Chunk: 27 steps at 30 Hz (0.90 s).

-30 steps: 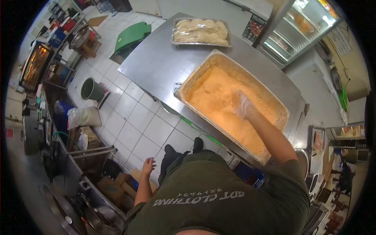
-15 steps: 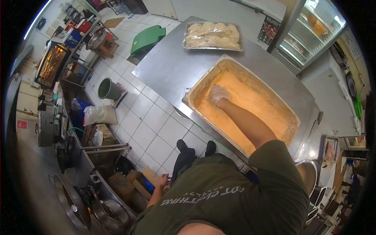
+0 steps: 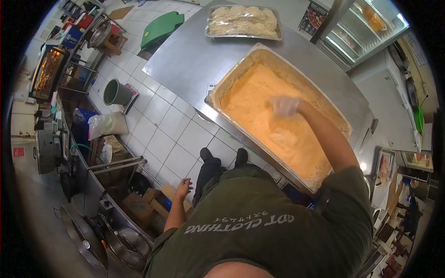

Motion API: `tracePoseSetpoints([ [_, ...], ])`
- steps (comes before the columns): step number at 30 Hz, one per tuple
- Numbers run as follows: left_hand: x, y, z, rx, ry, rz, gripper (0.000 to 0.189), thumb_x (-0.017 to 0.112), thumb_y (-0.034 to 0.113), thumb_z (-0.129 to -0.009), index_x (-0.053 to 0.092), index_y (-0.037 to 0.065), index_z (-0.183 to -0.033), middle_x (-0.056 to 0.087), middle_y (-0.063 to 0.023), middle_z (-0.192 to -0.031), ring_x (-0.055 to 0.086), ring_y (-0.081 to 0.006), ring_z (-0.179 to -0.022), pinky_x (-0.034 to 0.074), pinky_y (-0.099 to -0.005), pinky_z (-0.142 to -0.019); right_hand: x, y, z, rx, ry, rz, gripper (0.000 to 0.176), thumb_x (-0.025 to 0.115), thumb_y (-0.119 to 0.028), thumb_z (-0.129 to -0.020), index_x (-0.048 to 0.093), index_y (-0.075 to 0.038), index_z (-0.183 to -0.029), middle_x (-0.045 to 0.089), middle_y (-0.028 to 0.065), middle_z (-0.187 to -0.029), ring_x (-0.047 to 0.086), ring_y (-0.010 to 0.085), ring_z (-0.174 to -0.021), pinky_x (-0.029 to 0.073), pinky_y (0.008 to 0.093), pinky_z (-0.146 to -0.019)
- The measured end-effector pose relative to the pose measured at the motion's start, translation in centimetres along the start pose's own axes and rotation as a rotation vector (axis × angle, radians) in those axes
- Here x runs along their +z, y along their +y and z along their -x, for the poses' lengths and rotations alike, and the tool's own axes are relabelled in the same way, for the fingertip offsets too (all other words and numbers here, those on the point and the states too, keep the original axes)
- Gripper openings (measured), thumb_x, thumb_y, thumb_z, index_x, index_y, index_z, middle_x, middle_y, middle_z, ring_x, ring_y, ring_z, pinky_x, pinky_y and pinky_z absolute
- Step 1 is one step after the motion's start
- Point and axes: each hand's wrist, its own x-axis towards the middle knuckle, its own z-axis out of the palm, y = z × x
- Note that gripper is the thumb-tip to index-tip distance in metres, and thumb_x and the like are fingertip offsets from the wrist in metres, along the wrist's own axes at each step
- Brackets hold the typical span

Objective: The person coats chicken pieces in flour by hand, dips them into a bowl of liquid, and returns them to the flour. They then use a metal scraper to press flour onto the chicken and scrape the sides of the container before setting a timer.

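My right hand [image 3: 284, 106], in a clear plastic glove, is above the orange powder [image 3: 250, 95] in a large, deep metal tray [image 3: 232, 71]. Motion smears its fingers, so whether they hold anything cannot be made out. Just below the hand, a paler, loose patch shows on the powder's surface. My left hand [image 3: 184, 188] is bare and hangs low by my side, over the floor. Its fingers are loosely bent and apart, with nothing in them.
A film-wrapped tray of pale, coated lumps [image 3: 244, 22] sits at the steel table's [image 3: 185, 62] far end. A knife [image 3: 369, 132] lies at its right. Nearby stand a green bin [image 3: 162, 30], a bucket [image 3: 117, 92] and a glass-door fridge [image 3: 357, 39].
My right hand has lifted out of the powder and moved right, towards the tray's middle. A paler patch has appeared in the powder. My left hand has risen slightly, and the view has shifted.
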Motion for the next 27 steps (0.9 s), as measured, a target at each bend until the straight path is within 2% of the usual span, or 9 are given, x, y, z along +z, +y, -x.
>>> tracePoseSetpoints([
  [2,-0.5,1.0,-0.5,0.054,0.018,0.011,0.034,0.043,0.030,-0.092,0.048,0.010,-0.119,0.058,-0.0103,-0.106,0.059,-0.0179,-0.077,0.045,-0.0310,-0.065,-2.4,0.1,-3.4,0.624,0.256,-0.035,0.024,0.054,-0.025,-0.074,0.066,-0.007,-0.083,0.065,0.0156,-0.081,0.062,0.0316,-0.075,0.050,0.0400,-0.063],
  [4,-0.7,0.9,-0.3,0.076,0.019,0.012,0.033,0.043,0.029,-0.092,0.048,0.010,-0.119,0.058,-0.0103,-0.106,0.059,-0.0179,-0.077,0.045,-0.0308,-0.065,2.4,6.0,-7.6,0.475,0.379,0.425,0.020,0.055,-0.023,-0.072,0.066,-0.007,-0.080,0.065,0.0144,-0.080,0.062,0.0295,-0.072,0.049,0.0386,-0.058],
  [6,-1.1,1.0,-0.2,0.082,0.004,0.002,0.033,0.043,0.029,-0.092,0.048,0.010,-0.118,0.058,-0.0103,-0.106,0.059,-0.0179,-0.077,0.045,-0.0306,-0.065,4.3,3.7,-10.8,0.474,0.371,0.369,0.038,0.051,-0.040,-0.080,0.062,-0.004,-0.085,0.064,0.0175,-0.087,0.062,0.0297,-0.076,0.049,0.0412,-0.066],
  [8,-0.8,1.0,0.0,0.081,0.005,-0.014,0.033,0.043,0.029,-0.092,0.048,0.009,-0.118,0.058,-0.0110,-0.107,0.059,-0.0185,-0.078,0.046,-0.0310,-0.065,7.0,2.1,-12.5,-0.011,0.348,0.212,0.036,0.048,-0.035,-0.080,0.061,-0.001,-0.077,0.064,0.0163,-0.079,0.061,0.0304,-0.072,0.047,0.0425,-0.063],
  [10,-0.5,0.1,0.6,0.046,-0.009,-0.022,0.034,0.043,0.029,-0.092,0.048,0.009,-0.118,0.058,-0.0115,-0.108,0.059,-0.0191,-0.078,0.046,-0.0314,-0.065,4.5,-5.1,-10.9,-0.063,-0.086,0.106,0.029,0.046,-0.026,-0.075,0.065,-0.003,-0.078,0.064,0.0187,-0.080,0.060,0.0315,-0.070,0.047,0.0430,-0.063],
  [16,0.7,-2.5,-0.6,-0.079,-0.051,-0.008,0.035,0.045,0.031,-0.092,0.047,0.009,-0.119,0.059,-0.0118,-0.108,0.059,-0.0197,-0.077,0.047,-0.0330,-0.064,-0.1,-6.4,-0.5,-0.048,-0.607,0.151,0.037,0.044,-0.030,-0.077,0.062,0.000,-0.086,0.063,0.0201,-0.082,0.060,0.0317,-0.073,0.046,0.0441,-0.064],
  [20,1.1,-3.1,-1.0,0.006,-0.086,0.040,0.034,0.045,0.030,-0.092,0.047,0.011,-0.120,0.061,-0.0101,-0.104,0.058,-0.0170,-0.076,0.046,-0.0323,-0.063,-1.4,-4.6,9.2,-0.091,0.043,-0.177,0.036,0.050,-0.023,-0.075,0.055,0.004,-0.097,0.062,0.0204,-0.091,0.060,0.0340,-0.076,0.049,0.0417,-0.069],
  [23,1.5,-3.5,-2.2,-0.059,-0.094,0.018,0.034,0.044,0.030,-0.092,0.046,0.011,-0.120,0.061,-0.0099,-0.103,0.058,-0.0167,-0.075,0.046,-0.0317,-0.062,0.6,-6.0,12.4,0.600,0.041,-0.071,0.040,0.054,-0.018,-0.071,0.051,0.011,-0.098,0.060,0.0250,-0.086,0.061,0.0352,-0.075,0.049,0.0415,-0.069],
  [27,1.9,-1.2,-2.1,-0.035,-0.097,-0.036,0.035,0.043,0.031,-0.092,0.046,0.010,-0.120,0.060,-0.0113,-0.105,0.058,-0.0172,-0.075,0.046,-0.0315,-0.063,8.1,-5.1,11.1,0.645,0.065,-0.006,0.035,0.057,-0.014,-0.066,0.052,0.011,-0.090,0.059,0.0276,-0.080,0.061,0.0368,-0.073,0.049,0.0421,-0.066],
])
